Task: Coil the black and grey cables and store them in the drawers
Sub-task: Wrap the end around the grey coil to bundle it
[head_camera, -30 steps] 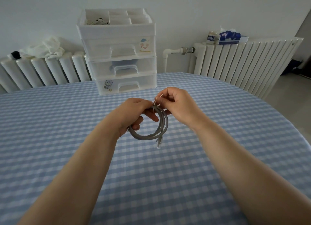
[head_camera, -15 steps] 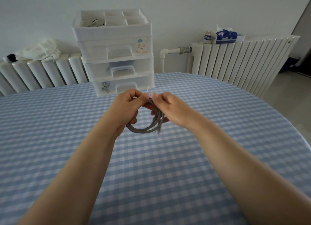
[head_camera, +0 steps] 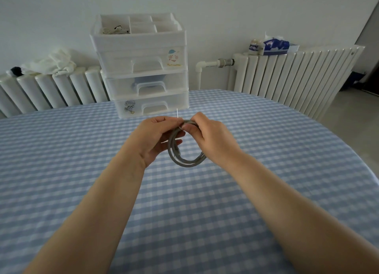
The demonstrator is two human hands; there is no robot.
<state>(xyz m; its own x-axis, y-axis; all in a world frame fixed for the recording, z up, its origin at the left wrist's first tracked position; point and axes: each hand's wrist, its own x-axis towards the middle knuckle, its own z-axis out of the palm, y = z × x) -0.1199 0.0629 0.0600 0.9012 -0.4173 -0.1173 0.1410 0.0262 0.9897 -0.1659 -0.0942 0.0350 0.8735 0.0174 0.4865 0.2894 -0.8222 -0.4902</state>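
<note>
Head-camera view: two bare hands meet above a table (head_camera: 61, 171) draped in one blue-and-white checked cloth, holding one grey cable (head_camera: 185, 148) wound into a small coil of about two or three loops. The left hand (head_camera: 152, 139) pinches the top of the coil between thumb and curled fingers, while the right hand (head_camera: 209, 137) grips the same spot from the other side, its fingers curled round the loops. One thin white tie (head_camera: 177, 114) sticks straight up from where the two hands meet. The coil hangs down from that spot, clear of the cloth, and one plug end (head_camera: 176, 151) lies inside the ring. No black cable can be made out on the table.

Behind the hands, at the far edge of the table, stands one white plastic drawer unit (head_camera: 143, 68) with three drawers stacked one above another, all pushed in, and one open tray on top split into several compartments. The left compartment holds a tangle of something pale and dark, too small to identify. Two cartoon stickers show on the unit, one on the top drawer and one on the bottom drawer.

Two white radiators (head_camera: 297, 76) line the wall. One bundle of white fabric (head_camera: 53, 63) lies on the left one; one tissue pack (head_camera: 275, 46) and one small jar (head_camera: 254, 46) sit on the right one.
</note>
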